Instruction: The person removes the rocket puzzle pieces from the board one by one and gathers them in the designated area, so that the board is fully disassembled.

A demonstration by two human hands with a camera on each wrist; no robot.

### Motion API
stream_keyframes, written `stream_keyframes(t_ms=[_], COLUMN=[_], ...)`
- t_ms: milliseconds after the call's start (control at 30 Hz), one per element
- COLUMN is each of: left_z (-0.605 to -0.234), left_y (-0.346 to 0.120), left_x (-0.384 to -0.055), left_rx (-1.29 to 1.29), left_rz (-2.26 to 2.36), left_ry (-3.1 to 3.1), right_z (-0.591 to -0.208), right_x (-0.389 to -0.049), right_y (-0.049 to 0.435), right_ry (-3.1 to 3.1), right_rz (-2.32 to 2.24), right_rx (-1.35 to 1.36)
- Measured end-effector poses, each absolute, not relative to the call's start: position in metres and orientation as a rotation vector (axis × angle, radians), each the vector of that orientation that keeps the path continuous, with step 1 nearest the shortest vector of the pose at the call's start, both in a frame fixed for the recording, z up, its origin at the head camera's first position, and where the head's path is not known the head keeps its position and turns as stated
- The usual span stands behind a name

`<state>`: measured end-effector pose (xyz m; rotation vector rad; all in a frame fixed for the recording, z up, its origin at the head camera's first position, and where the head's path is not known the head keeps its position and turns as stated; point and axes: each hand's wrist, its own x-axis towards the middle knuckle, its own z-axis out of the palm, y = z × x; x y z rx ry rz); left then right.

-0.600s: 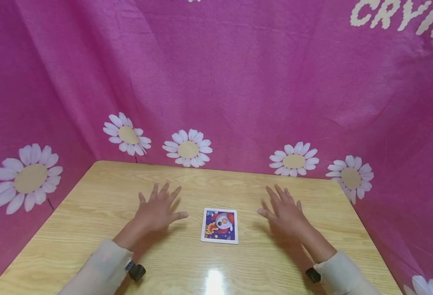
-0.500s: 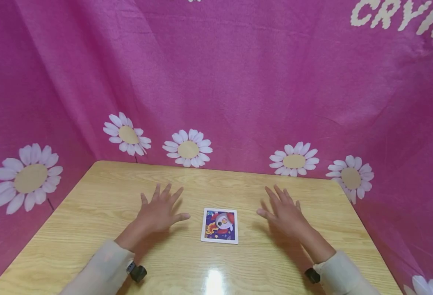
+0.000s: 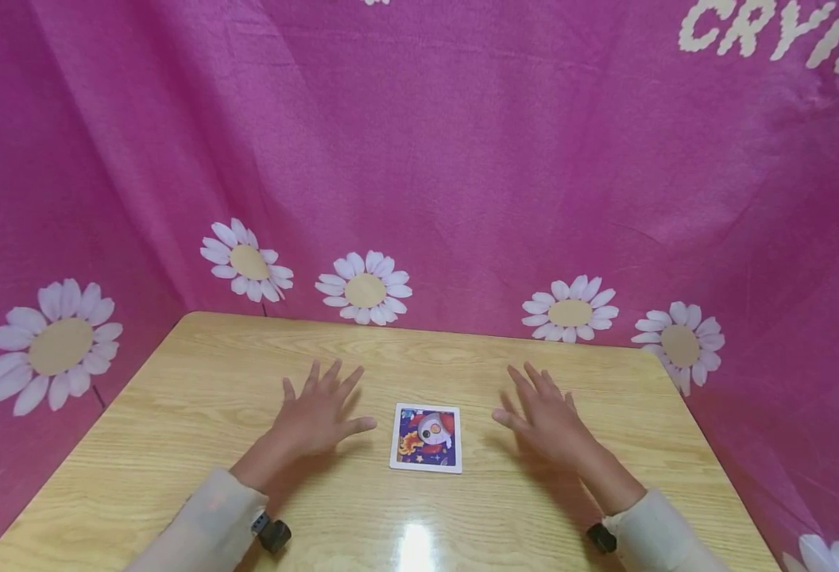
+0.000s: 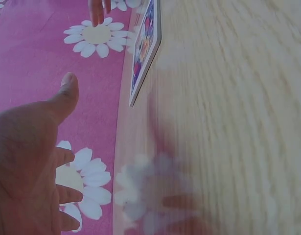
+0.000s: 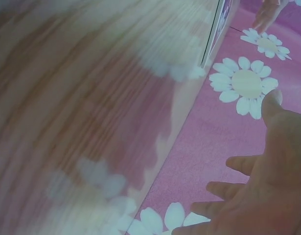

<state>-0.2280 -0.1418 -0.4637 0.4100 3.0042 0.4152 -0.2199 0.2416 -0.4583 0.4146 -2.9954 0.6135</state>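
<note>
A flat square picture board [image 3: 425, 438] with a white rim lies on the wooden table, showing a red and white rocket with orange flame on purple. To its left my left hand [image 3: 315, 417] hovers above the tabletop, fingers spread and thumb pointing at the board without touching it. On the other side my right hand [image 3: 551, 421] is held the same way, apart from the board. The left wrist view shows the picture board [image 4: 145, 44] at a slant beyond the thumb. Only a thin edge of the picture board [image 5: 214, 34] appears in the right wrist view.
A pale wood-grain table [image 3: 419, 353] with a glossy surface fills the lower part. Pink cloth [image 3: 448, 175] printed with white daisies hangs behind it and along both sides. Dark wrist devices sit at both cuffs, such as the black one [image 3: 274, 535] on the left.
Both hands have moved slightly inward toward the picture board and a little nearer to me, the left hand more so. The board has stayed in place.
</note>
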Motion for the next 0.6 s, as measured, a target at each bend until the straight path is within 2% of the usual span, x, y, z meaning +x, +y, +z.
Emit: stream_keyframes(t_ms=[600], left_z=[-0.473], left_y=[-0.124], left_x=[-0.217], left_rx=[0.449], left_rz=[0.548], left_ry=[2.908], right_z=[-0.463], right_x=[-0.219], right_y=[0.223], right_ry=[-2.994], right_rz=[0.724], right_rx=[0.512])
